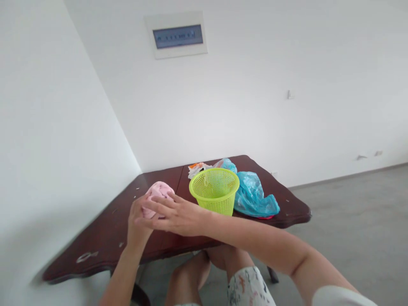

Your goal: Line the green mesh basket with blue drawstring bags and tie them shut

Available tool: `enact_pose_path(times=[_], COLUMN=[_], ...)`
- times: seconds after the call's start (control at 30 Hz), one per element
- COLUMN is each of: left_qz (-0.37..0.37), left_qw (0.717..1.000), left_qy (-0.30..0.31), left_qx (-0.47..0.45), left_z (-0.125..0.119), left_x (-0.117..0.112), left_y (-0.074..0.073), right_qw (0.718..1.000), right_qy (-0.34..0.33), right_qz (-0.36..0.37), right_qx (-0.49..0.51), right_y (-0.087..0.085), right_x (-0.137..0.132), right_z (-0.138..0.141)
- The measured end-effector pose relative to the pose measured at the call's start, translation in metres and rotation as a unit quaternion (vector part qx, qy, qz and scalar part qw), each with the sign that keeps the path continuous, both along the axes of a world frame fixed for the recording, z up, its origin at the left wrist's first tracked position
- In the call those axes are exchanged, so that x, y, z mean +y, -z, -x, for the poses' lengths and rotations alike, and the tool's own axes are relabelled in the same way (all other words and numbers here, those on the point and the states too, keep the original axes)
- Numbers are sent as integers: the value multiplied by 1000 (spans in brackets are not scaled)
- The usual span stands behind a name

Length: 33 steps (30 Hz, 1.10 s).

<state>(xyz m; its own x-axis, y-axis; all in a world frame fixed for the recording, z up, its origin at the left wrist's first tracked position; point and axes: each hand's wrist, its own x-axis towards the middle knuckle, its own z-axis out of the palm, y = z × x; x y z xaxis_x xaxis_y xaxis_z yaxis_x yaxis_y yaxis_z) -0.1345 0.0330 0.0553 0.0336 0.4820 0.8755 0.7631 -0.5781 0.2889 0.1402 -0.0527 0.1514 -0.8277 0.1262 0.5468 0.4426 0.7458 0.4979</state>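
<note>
The left hand (138,225) cups a bunched pink cloth (157,197) from below while the right hand (175,214) lies across it, fingers spread on top. Both are over a dark wooden table (95,250). Just beside the right hand stands a green basket (215,191), with a blue bag (251,195) against it and a white bag (196,169) behind. A fuse box (177,36) sits high on the wall.

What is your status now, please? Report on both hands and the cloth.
Left hand gripping pink cloth bundle; right hand lying across it. Lime-green plastic basket beside, not blocking.
</note>
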Motion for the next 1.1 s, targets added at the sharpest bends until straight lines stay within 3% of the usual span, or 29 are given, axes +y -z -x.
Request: enact_pose_path(times=[0.1,0.2,0.3,0.37,0.43,0.5,0.57,0.7,0.83,0.97,1.1], left_qz=[117,313,360,343,336,347,357,314,252,264,328], left_qw=[991,945,928,937,940,935,931,943,949,948,934], left_qy=[-72,-84,-68,-62,-63,-67,-70,-96,-168,-171,-130], left_qx=[-7,50,59,29,-5,-34,-40,49,82,46,-54], left_z=[9,17,25,29,33,33,31,14,-3,-7,-8], left_x=[17,35,48,52,49,38,20,-16,-33,-43,-68], left_y=[41,88,122,132,137,140,146,156,154,155,178], right_qw=[983,918,846,793,765,767,788,821,802,791,788], right_qy=[-61,-79,26,119,211,276,304,338,400,417,416], right_qz=[161,315,361,347,309,271,252,260,279,271,215], right_qx=[63,226,391,486,524,512,472,380,346,356,400], right_y=[45,104,166,200,226,241,248,255,264,277,291], right_x=[-31,-62,-89,-106,-120,-130,-133,-115,-86,-88,-108], right_z=[-28,-71,-128,-170,-211,-246,-271,-297,-303,-293,-283])
